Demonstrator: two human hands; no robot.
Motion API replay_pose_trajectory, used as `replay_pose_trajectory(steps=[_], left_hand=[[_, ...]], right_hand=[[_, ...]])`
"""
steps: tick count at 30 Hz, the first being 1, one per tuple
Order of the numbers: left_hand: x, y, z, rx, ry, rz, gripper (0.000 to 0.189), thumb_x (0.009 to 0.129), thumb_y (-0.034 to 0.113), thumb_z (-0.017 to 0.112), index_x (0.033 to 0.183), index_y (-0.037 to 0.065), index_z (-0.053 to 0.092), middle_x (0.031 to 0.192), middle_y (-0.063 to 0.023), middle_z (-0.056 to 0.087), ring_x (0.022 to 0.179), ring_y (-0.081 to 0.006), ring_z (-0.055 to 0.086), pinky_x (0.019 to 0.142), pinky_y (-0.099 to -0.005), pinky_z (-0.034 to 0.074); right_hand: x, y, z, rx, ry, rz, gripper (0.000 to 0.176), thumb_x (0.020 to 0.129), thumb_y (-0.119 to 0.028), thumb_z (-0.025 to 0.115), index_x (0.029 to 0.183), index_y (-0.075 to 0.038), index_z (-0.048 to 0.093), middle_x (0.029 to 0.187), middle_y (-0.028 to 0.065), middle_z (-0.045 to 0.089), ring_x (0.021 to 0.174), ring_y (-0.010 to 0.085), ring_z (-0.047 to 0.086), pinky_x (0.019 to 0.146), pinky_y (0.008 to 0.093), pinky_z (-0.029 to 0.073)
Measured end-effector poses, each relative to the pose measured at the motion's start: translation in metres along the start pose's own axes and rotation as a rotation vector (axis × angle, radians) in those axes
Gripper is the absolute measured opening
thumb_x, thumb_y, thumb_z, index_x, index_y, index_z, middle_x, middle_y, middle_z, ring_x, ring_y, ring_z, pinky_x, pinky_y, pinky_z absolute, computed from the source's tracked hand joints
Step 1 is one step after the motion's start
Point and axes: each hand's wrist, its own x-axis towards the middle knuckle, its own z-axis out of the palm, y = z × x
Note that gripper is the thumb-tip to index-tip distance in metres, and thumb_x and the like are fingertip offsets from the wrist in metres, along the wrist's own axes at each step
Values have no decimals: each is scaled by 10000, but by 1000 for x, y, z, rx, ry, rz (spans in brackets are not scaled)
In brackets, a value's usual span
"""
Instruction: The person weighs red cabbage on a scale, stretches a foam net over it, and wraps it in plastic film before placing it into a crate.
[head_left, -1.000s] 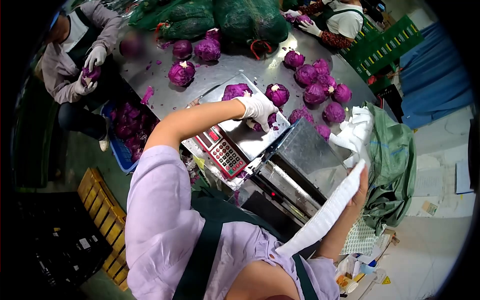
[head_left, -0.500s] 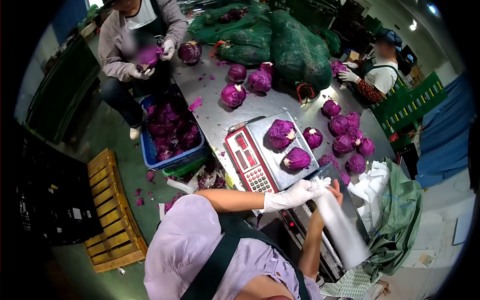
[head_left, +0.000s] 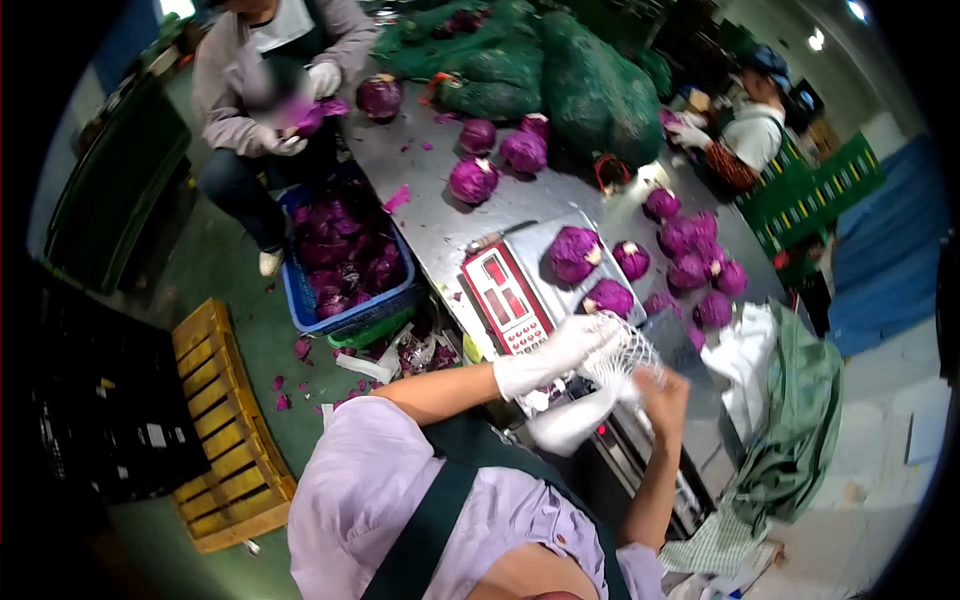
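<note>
Below, a steel table (head_left: 440, 232) carries a digital scale (head_left: 507, 300) with two red cabbages (head_left: 572, 253) on its platform. Just in front, the gloved left hand (head_left: 545, 357) and bare right hand (head_left: 662, 392) each pinch a white foam net sleeve (head_left: 620, 360), pulling its mouth wide.

Bears, on bare steel tabletop (head_left: 430, 215), a red-keyed scale (head_left: 505, 295) at 6 o'clock, purple cabbages (head_left: 473, 180) at 11 and 4 o'clock, green net sacks (head_left: 590, 90) at 12 o'clock.
</note>
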Motion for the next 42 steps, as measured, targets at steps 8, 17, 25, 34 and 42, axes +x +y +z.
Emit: replay_pose_trajectory(steps=[8,17,25,34,42], left_hand=[[-8,44,-55,1189,238,-89,178,702,58,687,867,7,646,786,-17,635,686,-89,581,635,-216,465],[79,90,-139,627,468,47,132,730,52,607,831,-19,653,734,-36,626,635,-87,547,579,-212,422],[159,70,-164,1449,471,-45,382,762,320,477,968,51,653,956,-222,616,929,-338,586,806,-382,434],[172,21,-223,157,282,-359,414,903,337,421,971,-32,596,913,-118,645,765,-183,627,688,-286,498],[126,57,-198,-313,163,-524,433,857,280,392,1099,-50,532,1067,-182,587,917,-280,600,881,-384,473]], right_hand=[[23,32,3,825,333,190,249,811,65,378,989,46,551,876,140,602,691,193,590,593,286,491],[44,39,78,40,304,372,304,699,-192,704,869,17,561,766,97,608,621,160,539,540,308,419],[132,70,112,183,614,758,540,794,-310,522,1231,-8,420,1166,255,513,1086,369,505,897,390,404],[129,73,117,787,321,701,284,911,-277,308,982,-114,529,703,-19,578,371,38,372,282,179,157],[139,55,78,1164,-43,597,408,932,-288,292,1105,10,509,978,125,623,803,197,633,593,292,536]])
